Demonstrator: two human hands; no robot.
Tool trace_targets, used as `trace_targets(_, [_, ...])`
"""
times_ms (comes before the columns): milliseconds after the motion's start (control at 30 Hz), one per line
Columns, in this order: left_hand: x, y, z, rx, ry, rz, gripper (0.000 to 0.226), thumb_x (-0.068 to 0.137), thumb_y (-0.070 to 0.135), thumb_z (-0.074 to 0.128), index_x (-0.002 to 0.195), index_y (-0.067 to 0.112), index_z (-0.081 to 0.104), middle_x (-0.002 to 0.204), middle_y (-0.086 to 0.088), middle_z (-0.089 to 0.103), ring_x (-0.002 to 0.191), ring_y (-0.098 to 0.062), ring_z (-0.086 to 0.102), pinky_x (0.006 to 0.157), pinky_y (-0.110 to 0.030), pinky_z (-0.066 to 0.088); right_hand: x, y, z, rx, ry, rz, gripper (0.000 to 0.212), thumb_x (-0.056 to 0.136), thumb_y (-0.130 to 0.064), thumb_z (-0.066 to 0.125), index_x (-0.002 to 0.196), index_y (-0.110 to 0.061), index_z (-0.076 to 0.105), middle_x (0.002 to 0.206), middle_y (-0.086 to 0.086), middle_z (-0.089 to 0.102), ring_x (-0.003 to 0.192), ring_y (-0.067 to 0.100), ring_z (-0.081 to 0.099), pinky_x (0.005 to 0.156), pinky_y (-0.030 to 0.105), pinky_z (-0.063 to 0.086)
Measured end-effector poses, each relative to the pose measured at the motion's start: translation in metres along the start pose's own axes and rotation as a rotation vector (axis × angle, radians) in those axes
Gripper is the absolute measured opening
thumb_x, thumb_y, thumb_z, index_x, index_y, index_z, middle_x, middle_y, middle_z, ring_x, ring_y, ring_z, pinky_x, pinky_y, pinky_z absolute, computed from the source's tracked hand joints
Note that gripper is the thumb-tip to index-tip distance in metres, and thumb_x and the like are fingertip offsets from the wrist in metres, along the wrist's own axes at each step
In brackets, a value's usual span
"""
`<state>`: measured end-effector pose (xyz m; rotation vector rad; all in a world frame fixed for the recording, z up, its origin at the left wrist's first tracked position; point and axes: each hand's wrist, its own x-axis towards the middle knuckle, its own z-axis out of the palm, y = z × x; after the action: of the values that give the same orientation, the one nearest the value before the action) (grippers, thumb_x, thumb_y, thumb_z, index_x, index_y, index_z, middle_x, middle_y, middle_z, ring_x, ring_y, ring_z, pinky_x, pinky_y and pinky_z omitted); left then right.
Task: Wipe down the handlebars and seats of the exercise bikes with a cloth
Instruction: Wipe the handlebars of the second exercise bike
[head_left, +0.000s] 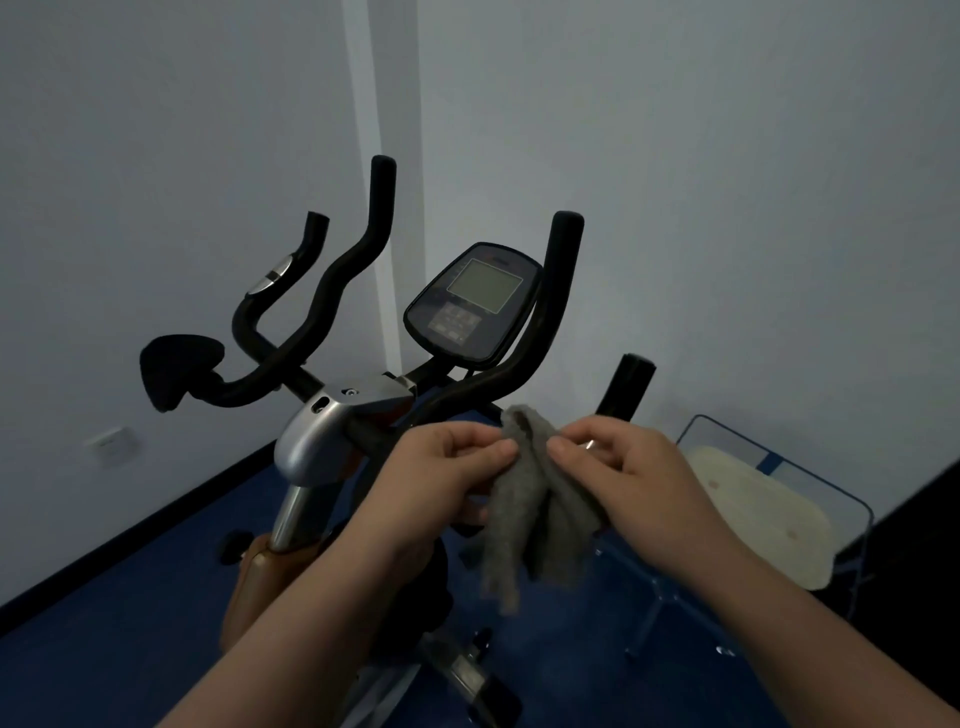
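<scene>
Left hand (447, 467) and right hand (618, 462) each pinch the crumpled grey fabric cloth (530, 504) between thumb and fingers (506, 451). It hangs below them. The curved black foam handlebars (558, 291) of the exercise bike rise just beyond the fingers.

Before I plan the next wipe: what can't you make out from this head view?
- Bike seat: not in view.
- Handlebar section behind the cloth and both hands (left hand, right hand): covered.
- Console buttons and screen: too dim and small to read.
- Bike base and pedals: hidden by the forearms and the bottom edge.
</scene>
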<state>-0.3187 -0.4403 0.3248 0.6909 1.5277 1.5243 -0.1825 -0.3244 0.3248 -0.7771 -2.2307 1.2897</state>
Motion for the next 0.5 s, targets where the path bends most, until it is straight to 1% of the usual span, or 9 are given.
trace_targets(67, [-0.003, 0.005, 0.006, -0.145, -0.044, -0.032, 0.024, 0.096, 0.013, 0.051, 0.107, -0.002, 0.067, 0.097, -0.014, 0.073, 0.078, -0.018, 0.071, 0.06, -0.025, 0.058, -0.005, -0.001, 0.005, 0.162, -0.108, 0.011, 0.023, 0.084, -0.043, 0.063, 0.1, -0.027, 0.069, 0.086, -0.004, 0.074, 0.081, 0.006, 0.069, 0.072, 0.03, 0.056])
trace_targets(133, [-0.006, 0.008, 0.007, -0.259, -0.104, -0.085, 0.033, 0.098, 0.024, 0.045, 0.11, 0.002, 0.067, 0.104, -0.013, 0.073, 0.089, -0.02, 0.072, 0.072, -0.028, 0.06, -0.009, 0.006, 0.004, 0.186, -0.159, -0.02, 0.039, 0.076, -0.041, 0.07, 0.113, -0.028, 0.067, 0.103, -0.009, 0.073, 0.099, 0.006, 0.068, 0.085, 0.03, 0.055])
trace_targets(167, [-0.008, 0.009, 0.006, -0.307, -0.139, -0.123, 0.038, 0.097, 0.03, 0.043, 0.113, 0.003, 0.066, 0.107, -0.013, 0.072, 0.095, -0.022, 0.071, 0.079, -0.03, 0.059, -0.011, 0.01, 0.003, 0.17, -0.15, -0.036, 0.043, 0.074, -0.037, 0.073, 0.115, -0.028, 0.066, 0.106, -0.01, 0.072, 0.102, 0.006, 0.067, 0.087, 0.029, 0.054])
trace_targets(233, [-0.01, 0.009, 0.003, -0.375, -0.211, -0.187, 0.048, 0.093, 0.037, 0.041, 0.12, 0.004, 0.061, 0.114, -0.015, 0.07, 0.106, -0.024, 0.068, 0.091, -0.033, 0.054, -0.013, 0.017, -0.001, 0.201, -0.11, -0.033, 0.038, 0.074, -0.023, 0.078, 0.112, -0.023, 0.068, 0.103, -0.006, 0.074, 0.1, 0.01, 0.068, 0.086, 0.028, 0.056])
trace_targets(300, [-0.01, 0.006, 0.0, -0.368, -0.248, -0.2, 0.054, 0.089, 0.041, 0.042, 0.124, 0.003, 0.059, 0.117, -0.015, 0.069, 0.11, -0.025, 0.066, 0.094, -0.036, 0.053, -0.012, 0.019, -0.008, 0.247, -0.066, 0.003, 0.03, 0.077, -0.009, 0.076, 0.105, -0.019, 0.071, 0.097, -0.002, 0.075, 0.095, 0.015, 0.071, 0.082, 0.028, 0.057])
trace_targets(333, [-0.009, 0.005, -0.002, -0.329, -0.227, -0.192, 0.055, 0.087, 0.043, 0.043, 0.123, 0.004, 0.06, 0.116, -0.014, 0.069, 0.109, -0.025, 0.067, 0.093, -0.037, 0.054, -0.01, 0.02, -0.013, 0.236, -0.021, 0.013, 0.027, 0.079, -0.007, 0.075, 0.103, -0.019, 0.071, 0.094, -0.003, 0.076, 0.092, 0.016, 0.071, 0.079, 0.028, 0.058])
trace_targets(367, [-0.006, 0.002, -0.004, -0.272, -0.166, -0.168, 0.054, 0.086, 0.043, 0.044, 0.12, 0.005, 0.062, 0.114, -0.013, 0.07, 0.106, -0.025, 0.068, 0.091, -0.037, 0.054, -0.007, 0.019, -0.019, 0.203, 0.049, 0.006, 0.025, 0.079, -0.008, 0.075, 0.101, -0.02, 0.071, 0.092, -0.005, 0.076, 0.089, 0.014, 0.072, 0.077, 0.027, 0.058])
trace_targets(433, [-0.002, -0.007, -0.011, -0.108, 0.037, -0.052, 0.041, 0.088, 0.037, 0.049, 0.112, 0.009, 0.067, 0.108, -0.009, 0.073, 0.099, -0.022, 0.07, 0.086, -0.034, 0.053, -0.002, 0.013, -0.034, 0.092, 0.23, -0.09, 0.022, 0.08, -0.012, 0.076, 0.099, -0.023, 0.071, 0.088, -0.01, 0.074, 0.083, 0.007, 0.07, 0.072, 0.021, 0.057])
trace_targets(500, [0.002, -0.023, -0.022, 0.234, 0.28, 0.164, 0.021, 0.095, 0.025, 0.054, 0.107, 0.019, 0.07, 0.104, 0.002, 0.073, 0.097, -0.01, 0.068, 0.084, -0.026, 0.051, 0.003, 0.006, -0.044, -0.103, 0.38, -0.266, 0.024, 0.079, -0.013, 0.077, 0.1, -0.023, 0.071, 0.087, -0.012, 0.071, 0.08, 0.002, 0.066, 0.071, 0.015, 0.052])
